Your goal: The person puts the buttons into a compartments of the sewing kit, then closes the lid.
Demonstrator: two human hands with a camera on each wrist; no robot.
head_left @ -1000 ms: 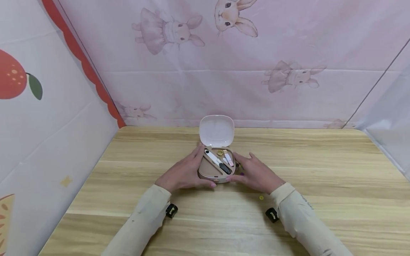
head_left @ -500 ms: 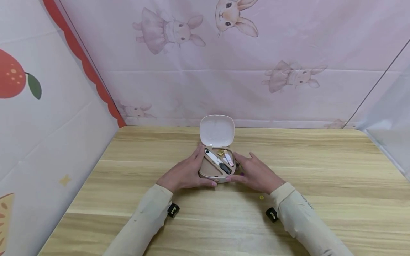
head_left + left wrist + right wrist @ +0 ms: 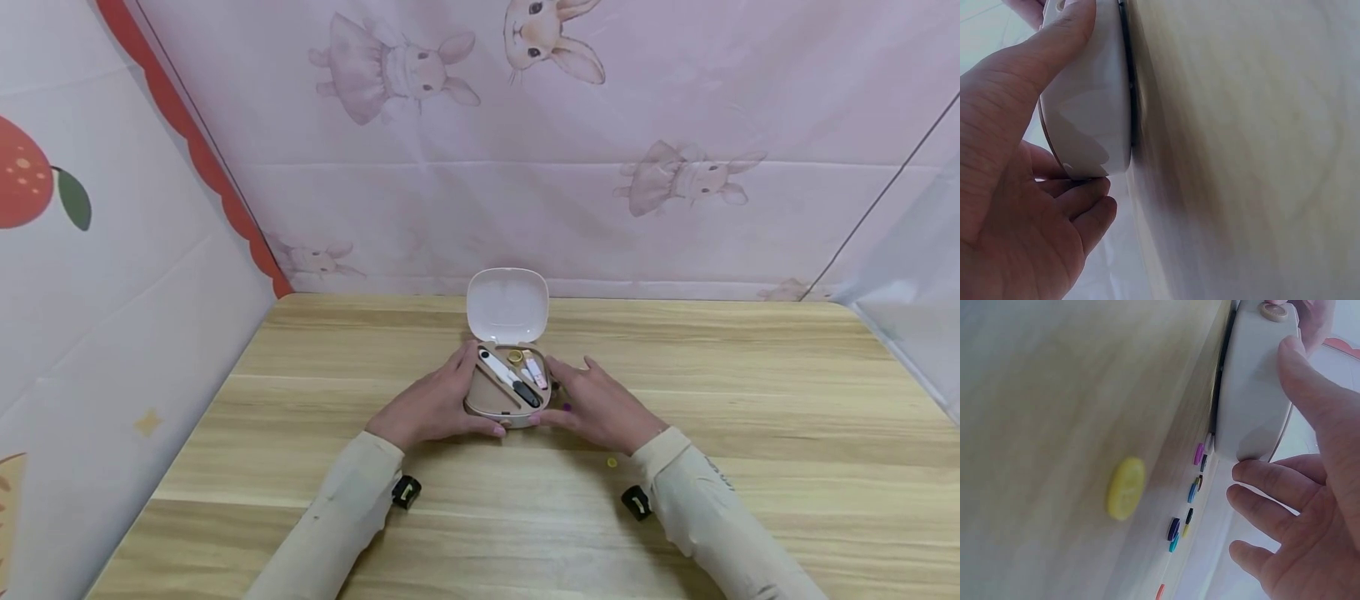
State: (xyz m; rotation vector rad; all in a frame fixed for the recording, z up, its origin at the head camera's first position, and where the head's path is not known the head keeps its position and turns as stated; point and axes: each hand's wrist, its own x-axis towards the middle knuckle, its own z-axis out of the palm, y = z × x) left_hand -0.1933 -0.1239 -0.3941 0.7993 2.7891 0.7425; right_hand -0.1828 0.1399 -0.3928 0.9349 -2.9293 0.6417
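Note:
A small pale sewing box point(image 3: 489, 397) stands on the wooden table with its white lid point(image 3: 508, 307) raised at the back. In its beige tray lie white-and-black thread snips point(image 3: 510, 379), a gold thimble-like ring point(image 3: 515, 357) and a white-and-pink piece point(image 3: 535, 369). My left hand point(image 3: 435, 404) grips the box's left side, thumb along the front wall and fingertips at the back corner in the left wrist view. From the right, my right hand point(image 3: 600, 408) holds it, its thumb near the round front catch point(image 3: 1274, 312) and one finger touching the side, others spread.
A yellow button point(image 3: 1126, 489) lies on the table right of the box. Several more coloured buttons, such as a magenta one point(image 3: 1199, 454), are scattered beyond it, partly behind my right hand. A rabbit-print curtain point(image 3: 420, 217) hangs along the table's back edge.

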